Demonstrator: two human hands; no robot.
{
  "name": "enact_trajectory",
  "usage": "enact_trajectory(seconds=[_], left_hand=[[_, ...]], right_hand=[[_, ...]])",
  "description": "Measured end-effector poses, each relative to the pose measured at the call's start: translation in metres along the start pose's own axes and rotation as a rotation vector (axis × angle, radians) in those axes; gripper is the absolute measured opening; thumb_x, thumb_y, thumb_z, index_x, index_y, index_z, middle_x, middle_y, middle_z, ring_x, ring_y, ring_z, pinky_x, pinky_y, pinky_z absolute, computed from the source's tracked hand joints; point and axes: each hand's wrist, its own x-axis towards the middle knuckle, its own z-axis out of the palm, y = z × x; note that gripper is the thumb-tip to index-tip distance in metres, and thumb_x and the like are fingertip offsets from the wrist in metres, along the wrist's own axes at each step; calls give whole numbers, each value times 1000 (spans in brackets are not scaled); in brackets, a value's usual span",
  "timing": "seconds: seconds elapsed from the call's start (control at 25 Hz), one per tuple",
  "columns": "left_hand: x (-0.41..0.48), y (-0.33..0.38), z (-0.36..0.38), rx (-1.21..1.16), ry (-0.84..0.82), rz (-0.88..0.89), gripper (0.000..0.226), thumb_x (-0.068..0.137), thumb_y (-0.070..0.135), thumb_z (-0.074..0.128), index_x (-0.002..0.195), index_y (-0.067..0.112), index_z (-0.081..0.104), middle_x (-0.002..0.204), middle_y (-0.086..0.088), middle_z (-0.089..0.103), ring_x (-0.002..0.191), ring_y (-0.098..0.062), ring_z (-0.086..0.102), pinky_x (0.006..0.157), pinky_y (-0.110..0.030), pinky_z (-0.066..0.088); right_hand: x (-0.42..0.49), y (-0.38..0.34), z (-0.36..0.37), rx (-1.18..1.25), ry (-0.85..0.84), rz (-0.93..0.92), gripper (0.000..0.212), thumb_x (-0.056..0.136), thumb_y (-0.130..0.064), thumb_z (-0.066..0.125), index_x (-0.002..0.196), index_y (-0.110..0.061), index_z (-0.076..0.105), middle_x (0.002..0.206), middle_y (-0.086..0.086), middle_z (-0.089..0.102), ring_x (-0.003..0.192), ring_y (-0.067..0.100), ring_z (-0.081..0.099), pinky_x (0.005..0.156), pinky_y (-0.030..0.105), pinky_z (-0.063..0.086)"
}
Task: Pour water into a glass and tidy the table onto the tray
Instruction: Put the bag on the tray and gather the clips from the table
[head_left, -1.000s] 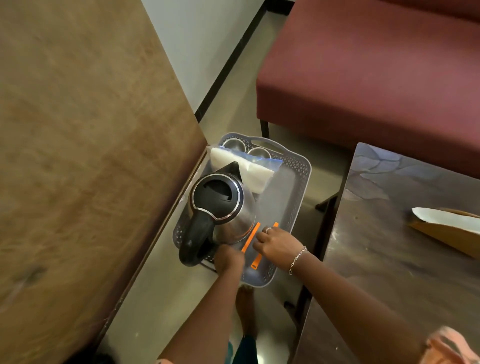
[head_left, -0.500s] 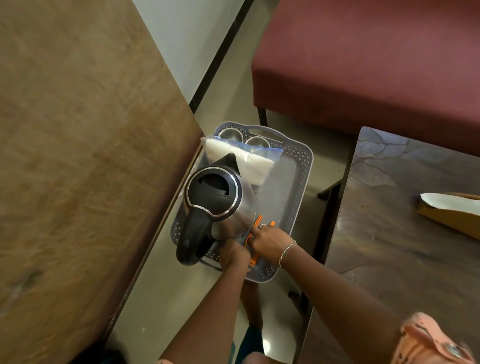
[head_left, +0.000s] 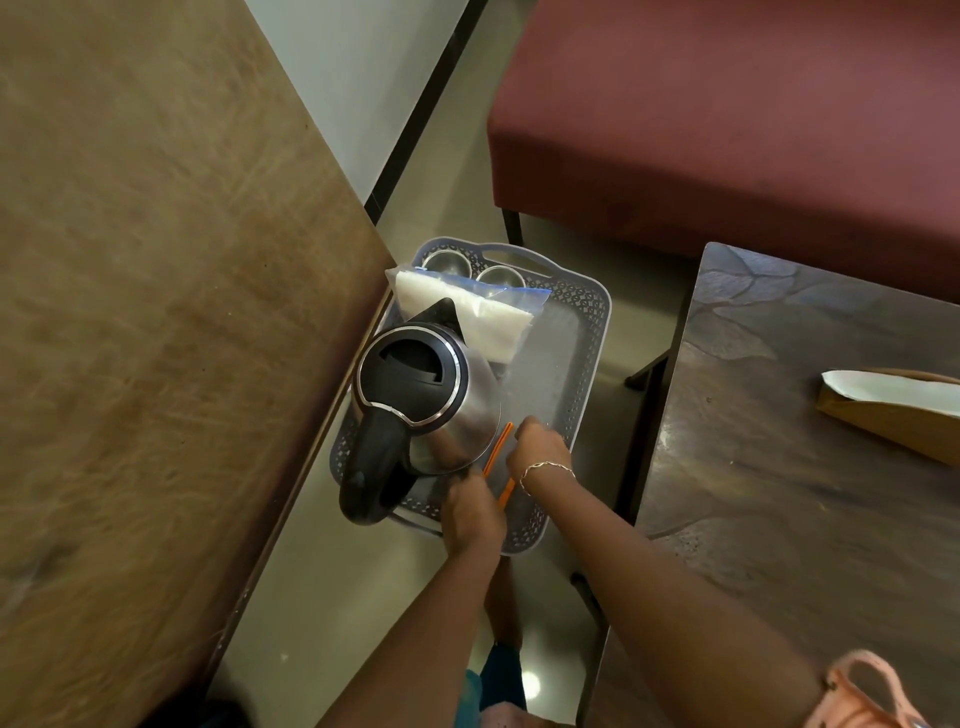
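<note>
Since the tidying is judged nearly done, only the tray (head_left: 597, 332) and its load are listed

Tray: grey, with a perforated rim, seen above the floor between the wooden counter (head_left: 156, 312) and the dark counter (head_left: 805, 467); what it rests on is hidden

Kettle (head_left: 415, 374): steel, lid closed, stood at the tray's near left, with the handle overhanging the near left corner and the spout turned to the far edge

Orange sticks (head_left: 496, 449): two, laid toward the near right corner just beside the kettle's base, their long axis running from near edge toward far edge, slightly slanted

Right hand (head_left: 540, 449): set directly upon the sticks, fingers curled down onto the far end of one

Left hand (head_left: 470, 512): placed at the near edge, close against the kettle's base; its grip cannot be told

Far edge: two steel bowls (head_left: 449, 262), with a bagged white stack (head_left: 488, 322) before them

No glass is seen

Judgement: the sticks lie nearer the right hand and are best shifted along their own length
</note>
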Motion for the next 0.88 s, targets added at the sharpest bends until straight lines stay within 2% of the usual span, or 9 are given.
enact_trajectory(seconds=[0.12,0.24,0.36,0.6,0.72,0.88], left_hand=[[-1,-4,0,85,-3,38,25,95,18,44,117,11,56,120,-14,57,113,-30,54,89,-35,45],[0,-8,0,208,-28,59,27,94,13,42,116,8,57,122,-15,53,116,-31,50,94,-36,42],[-1,-9,1,280,-14,123,30,91,12,46,120,13,56,125,-13,52,120,-30,46,101,-38,39],[-12,-8,-2,349,-4,217,27,90,12,47,116,11,56,122,-12,51,118,-28,45,98,-34,39],[-25,1,-8,357,56,302,33,91,15,46,124,12,49,123,-8,50,119,-25,43,96,-32,38],[-58,27,-17,420,190,536,39,96,23,40,133,12,40,132,-7,45,129,-27,36,100,-34,37]], right_hand=[[-1,-1,3,147,6,48,29,89,-4,42,116,-5,50,121,22,53,111,37,52,90,37,45],[-4,2,-3,229,-20,26,32,89,-2,39,118,-7,50,119,21,54,108,34,53,81,31,42],[-4,7,-12,336,-17,11,37,87,4,35,118,-10,52,109,16,57,91,26,53,70,25,39],[-11,28,-32,587,128,-86,27,86,3,45,104,-14,56,94,5,56,88,18,54,76,28,46],[-28,41,-51,475,258,-226,27,88,2,45,111,-8,57,98,3,57,91,16,55,85,27,45],[-62,73,-73,123,382,-396,39,84,2,48,122,-7,54,121,12,54,108,28,53,91,35,44]])
